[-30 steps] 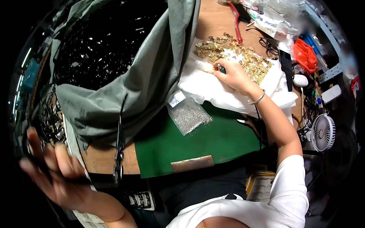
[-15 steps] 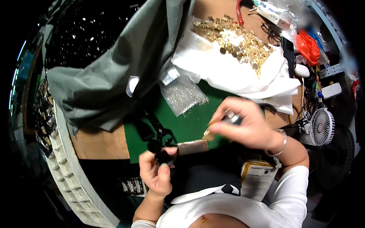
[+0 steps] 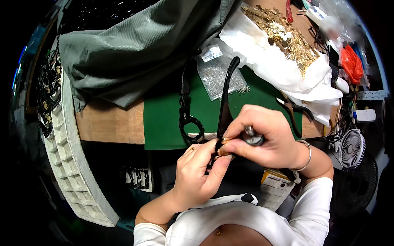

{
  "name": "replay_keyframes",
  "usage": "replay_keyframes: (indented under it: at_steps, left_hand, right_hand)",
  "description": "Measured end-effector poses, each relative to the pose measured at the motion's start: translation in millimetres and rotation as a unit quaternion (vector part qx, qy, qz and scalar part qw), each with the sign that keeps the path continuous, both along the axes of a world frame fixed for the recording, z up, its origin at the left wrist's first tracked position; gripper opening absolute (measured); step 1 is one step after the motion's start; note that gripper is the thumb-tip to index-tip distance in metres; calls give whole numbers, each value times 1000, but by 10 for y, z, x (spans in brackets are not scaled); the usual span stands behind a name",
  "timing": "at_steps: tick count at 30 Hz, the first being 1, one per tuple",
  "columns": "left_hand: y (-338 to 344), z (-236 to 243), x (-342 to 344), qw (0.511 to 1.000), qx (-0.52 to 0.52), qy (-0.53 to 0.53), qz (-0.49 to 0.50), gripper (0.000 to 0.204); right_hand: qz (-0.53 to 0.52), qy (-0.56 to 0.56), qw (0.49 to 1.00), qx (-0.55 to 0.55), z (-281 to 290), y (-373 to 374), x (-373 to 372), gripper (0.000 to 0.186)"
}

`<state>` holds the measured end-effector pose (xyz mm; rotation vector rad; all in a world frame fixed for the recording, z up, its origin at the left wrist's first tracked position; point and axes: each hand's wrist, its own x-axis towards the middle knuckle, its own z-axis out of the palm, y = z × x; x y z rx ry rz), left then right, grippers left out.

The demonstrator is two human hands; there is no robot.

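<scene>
Fisheye view, curving toward blackened margins. The left hand (image 3: 197, 174) and right hand (image 3: 266, 137) appear bright and reasonably sharp; glare whitens the gold pieces (image 3: 289, 43); a blurred patch clouds the upper right.

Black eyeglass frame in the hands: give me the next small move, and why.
Probably nudge the gold metal piece into line on the black eyeglass frame: the right hand pinches it close beside the frame, while the left hand holds the frame.
</scene>
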<state>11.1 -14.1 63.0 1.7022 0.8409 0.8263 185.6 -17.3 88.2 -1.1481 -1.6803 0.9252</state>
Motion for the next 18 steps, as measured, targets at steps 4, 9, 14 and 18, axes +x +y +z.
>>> replay_keyframes:
  at_steps: [4,9,14,18]
  left_hand:
    - [29,81,45,1000,-1,25,10,20]
    - [49,45,67,999,24,28,24,14]
    - [66,36,75,999,32,32,11,10]
    - [133,105,-11,997,49,58,-18,15]
  right_hand:
    - [-100,95,988,-67,-92,-109,-51,41]
    - [-15,246,928,-279,5,22,-7,23]
    - [-23,264,928,-263,-33,-6,-34,23]
    - [14,137,966,-217,-41,43,74,25]
